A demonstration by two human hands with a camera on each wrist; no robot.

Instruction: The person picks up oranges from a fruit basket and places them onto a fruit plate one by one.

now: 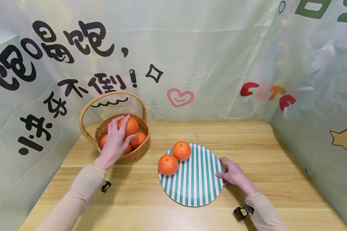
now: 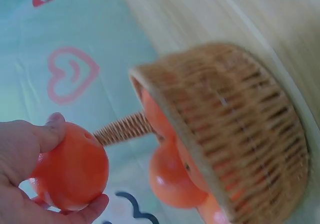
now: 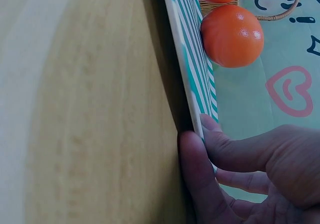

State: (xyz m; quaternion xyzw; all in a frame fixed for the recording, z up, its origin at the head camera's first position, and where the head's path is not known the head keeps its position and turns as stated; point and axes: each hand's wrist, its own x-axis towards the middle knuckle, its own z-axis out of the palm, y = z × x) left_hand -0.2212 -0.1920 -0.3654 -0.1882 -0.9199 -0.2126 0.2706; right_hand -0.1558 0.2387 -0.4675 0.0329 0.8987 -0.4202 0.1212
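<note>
My left hand (image 1: pixel 115 141) grips an orange (image 2: pixel 75 169) between thumb and fingers, held above the mouth of a wicker basket (image 1: pixel 137 155). In the left wrist view that fruit is apart from the others. Several more oranges (image 1: pixel 138 139) lie inside the basket. My right hand (image 1: pixel 234 173) pinches the right rim of a round plate (image 1: pixel 196 179) with green and white stripes, the thumb on top and a finger beneath, as the right wrist view shows. Two oranges (image 1: pixel 168 164) sit on the plate's left side, close together.
A tall arched handle (image 1: pixel 112 93) rises over the basket. The wooden table (image 1: pixel 138 205) bears everything, with printed cloth (image 1: pixel 214 64) hanging behind and at both sides. Small black devices (image 1: pixel 241 213) are on the wrists.
</note>
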